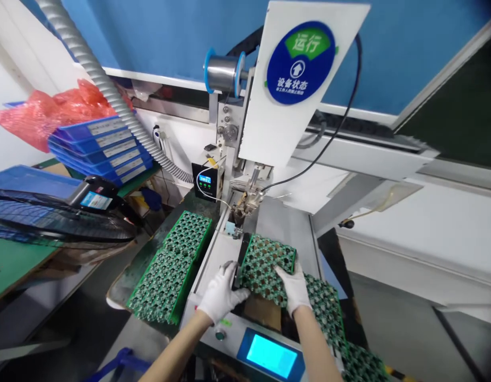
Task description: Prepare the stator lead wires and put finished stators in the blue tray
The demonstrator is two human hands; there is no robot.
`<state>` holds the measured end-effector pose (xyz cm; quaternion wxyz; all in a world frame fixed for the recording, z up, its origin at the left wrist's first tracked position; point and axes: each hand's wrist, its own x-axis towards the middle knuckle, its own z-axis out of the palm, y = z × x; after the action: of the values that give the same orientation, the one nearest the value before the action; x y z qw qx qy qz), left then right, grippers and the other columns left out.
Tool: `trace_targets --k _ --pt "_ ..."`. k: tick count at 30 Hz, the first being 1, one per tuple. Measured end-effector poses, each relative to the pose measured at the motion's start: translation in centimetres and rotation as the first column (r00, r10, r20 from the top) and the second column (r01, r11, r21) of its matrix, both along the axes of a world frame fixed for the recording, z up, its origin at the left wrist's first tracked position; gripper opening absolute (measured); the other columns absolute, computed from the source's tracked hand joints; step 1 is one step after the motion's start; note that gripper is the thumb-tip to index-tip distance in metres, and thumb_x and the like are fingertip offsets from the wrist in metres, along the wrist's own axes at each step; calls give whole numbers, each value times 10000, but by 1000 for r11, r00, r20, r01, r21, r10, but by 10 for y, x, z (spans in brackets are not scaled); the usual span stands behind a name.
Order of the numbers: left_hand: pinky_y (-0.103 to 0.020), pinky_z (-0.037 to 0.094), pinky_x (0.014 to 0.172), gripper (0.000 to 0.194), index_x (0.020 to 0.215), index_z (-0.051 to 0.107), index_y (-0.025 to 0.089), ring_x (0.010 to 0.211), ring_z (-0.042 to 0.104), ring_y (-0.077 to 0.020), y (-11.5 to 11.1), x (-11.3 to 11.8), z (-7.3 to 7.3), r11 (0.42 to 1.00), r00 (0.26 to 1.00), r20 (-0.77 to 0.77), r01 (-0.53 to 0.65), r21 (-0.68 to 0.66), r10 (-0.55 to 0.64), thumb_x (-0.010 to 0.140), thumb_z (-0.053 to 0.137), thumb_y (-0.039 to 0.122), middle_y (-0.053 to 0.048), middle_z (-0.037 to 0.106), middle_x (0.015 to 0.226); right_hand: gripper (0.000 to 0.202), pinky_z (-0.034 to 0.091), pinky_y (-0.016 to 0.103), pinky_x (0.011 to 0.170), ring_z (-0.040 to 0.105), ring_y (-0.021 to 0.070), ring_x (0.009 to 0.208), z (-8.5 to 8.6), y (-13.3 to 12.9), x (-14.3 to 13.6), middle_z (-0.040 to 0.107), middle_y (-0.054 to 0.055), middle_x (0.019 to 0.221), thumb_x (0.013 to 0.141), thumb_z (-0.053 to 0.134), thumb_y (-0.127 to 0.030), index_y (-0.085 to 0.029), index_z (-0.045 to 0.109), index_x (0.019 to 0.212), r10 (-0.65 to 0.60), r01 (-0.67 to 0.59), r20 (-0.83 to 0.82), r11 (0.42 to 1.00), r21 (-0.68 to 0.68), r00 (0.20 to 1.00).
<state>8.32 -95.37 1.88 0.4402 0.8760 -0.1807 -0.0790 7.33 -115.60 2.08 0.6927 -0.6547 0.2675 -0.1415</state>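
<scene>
A green circuit board panel [265, 265] with rows of round openings lies on the bed of a soldering machine, under its soldering head [247, 204]. My right hand [296, 289], in a white glove, grips the panel's right edge with the thumb over the top. At the lower left corner of the panel is my left hand [222, 293], also gloved, with thumb and fingers spread apart. Its thumb reaches the panel's edge; whether it presses on it I cannot tell. Below both hands is the machine's lit blue screen [271, 356].
More green board panels [165, 281] stand at the left, and others [328, 313] lie at the right. A black fan [58, 212], stacked blue trays [102, 146] and a red plastic bag [58, 109] are further left. A solder spool [225, 73] hangs above.
</scene>
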Motion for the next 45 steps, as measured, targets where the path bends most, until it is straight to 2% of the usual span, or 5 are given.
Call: trace_targets --k 14,26,38,42,45 --pt "-550 178 1021 755 1343 284 209 1295 121 -391 -47 7 -18 894 953 163 167 416 -254 751 425 655 -108 269 1416 305 481 430 832 604 194 934 -25 -33 11 620 57 1057 792 602 -206 -157 546 1088 68 -68 -31 998 -1 997" --pt "-552 182 1004 828 1295 369 63 1265 156 -446 -64 1 -4 841 960 173 97 533 -220 737 412 673 -196 300 1380 346 455 451 843 530 228 1030 -49 -58 20 505 82 1208 841 526 -304 -177 486 1161 -279 276 10 943 -187 960" --pt "-570 116 1025 756 1214 484 64 1271 152 -435 -69 6 11 906 977 139 92 413 -162 707 520 623 -208 384 1326 299 493 397 772 572 193 930 -35 -90 64 554 71 1120 847 518 -313 -168 517 1110 -54 12 -154 964 -266 987" --pt "-548 85 1054 677 1247 456 221 1300 111 -381 -36 -13 25 962 987 87 110 251 -135 670 618 536 -93 290 1407 308 493 402 773 573 195 930 -19 -103 58 554 73 1118 848 517 -314 -164 511 1117 -36 -21 -129 910 -415 991" --pt "-375 319 1013 485 1206 482 269 1199 385 -266 3 -44 17 989 994 -69 98 110 -90 766 549 464 -30 423 1322 322 476 425 806 558 209 971 -8 -98 48 536 79 1155 851 509 -318 -169 499 1137 4 -58 -94 815 -577 996"
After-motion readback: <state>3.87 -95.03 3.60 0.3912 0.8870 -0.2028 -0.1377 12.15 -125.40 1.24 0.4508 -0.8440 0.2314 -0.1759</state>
